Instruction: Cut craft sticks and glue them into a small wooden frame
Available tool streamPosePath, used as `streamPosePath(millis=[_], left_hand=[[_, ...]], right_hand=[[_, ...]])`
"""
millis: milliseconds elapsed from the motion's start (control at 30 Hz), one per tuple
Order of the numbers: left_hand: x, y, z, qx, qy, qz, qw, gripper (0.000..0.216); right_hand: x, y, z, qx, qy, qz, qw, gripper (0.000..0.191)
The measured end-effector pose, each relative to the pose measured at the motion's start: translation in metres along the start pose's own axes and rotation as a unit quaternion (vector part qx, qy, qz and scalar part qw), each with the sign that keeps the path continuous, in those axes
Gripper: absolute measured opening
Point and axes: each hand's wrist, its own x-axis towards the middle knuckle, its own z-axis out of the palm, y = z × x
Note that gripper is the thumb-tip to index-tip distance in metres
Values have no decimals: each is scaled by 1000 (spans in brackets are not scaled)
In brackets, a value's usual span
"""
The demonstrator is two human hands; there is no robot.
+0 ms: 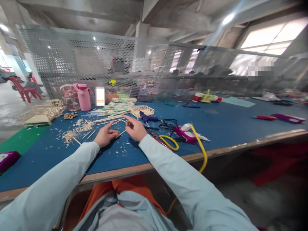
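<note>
Over the blue tabletop, my left hand (106, 134) is closed, thumb and fingers pinching at the near end of a thin wooden stick (121, 133). My right hand (135, 129) is closed around the same piece from the other side, its index finger stretched forward along it. More thin sticks cross just beyond the fingers; whether they are joined to the held one I cannot tell. Right behind my right hand lies a blue glue gun (149, 118). Scissors with yellow handles (171, 143) rest by my right wrist.
Wood scraps (78, 130) and loose sticks spread left of my hands. Behind are bundled sticks (117, 107), a small wooden frame (142, 111), a pink bottle (84, 99) and slatted wooden pieces (39, 115). A purple power strip (185, 134) with a yellow cable (201, 149) lies right.
</note>
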Motion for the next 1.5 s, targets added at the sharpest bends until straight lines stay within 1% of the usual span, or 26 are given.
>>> streamPosePath(millis=[33,67,100,133,200,233,300,433,500,600,767,867,1000,1133,1267,1367,1500], left_hand=[[0,1,0,9,0,-1,1000,93],[-1,2,0,18,0,-2,1000,92],[-2,3,1,26,1,-2,1000,91],[-3,5,1,33,1,-1,999,89],[-4,8,1,46,0,3,999,86],[-4,9,0,52,0,4,999,84],[-3,9,0,62,-3,2,998,77],[1,3,-3,59,-32,-17,998,49],[3,1,-4,77,-41,2,996,37],[3,-1,-5,128,-44,41,990,29],[0,1,-3,170,-31,64,983,26],[0,1,-1,167,-27,66,983,24],[0,0,-1,151,-21,61,986,23],[2,-2,-1,137,-22,61,988,22],[1,-4,-1,136,-20,68,988,23],[-1,-3,1,162,-2,61,985,30],[-5,3,3,230,24,61,971,43]], right_hand=[[-3,2,-12,-33,-11,22,999,44],[-8,6,-26,-83,-39,47,995,37],[-14,11,-39,-148,-79,77,983,33],[-22,16,-52,-217,-122,116,961,32],[-37,28,-75,-313,-217,188,906,35],[-44,33,-83,-336,-239,210,886,40],[-54,41,-95,-347,-260,214,876,46],[-61,45,-100,-331,-255,195,887,51],[-60,45,-97,-318,-250,169,899,48],[-59,44,-96,-294,-267,155,904,45],[-61,36,-104,-256,-304,216,892,53],[-65,31,-111,-255,-295,230,892,56],[-69,33,-113,-241,-281,212,904,52],[-69,38,-106,-220,-269,174,921,44],[-66,36,-99,-245,-260,182,916,44],[-65,31,-99,-262,-244,195,913,42],[-65,24,-102,-250,-224,181,924,40]])
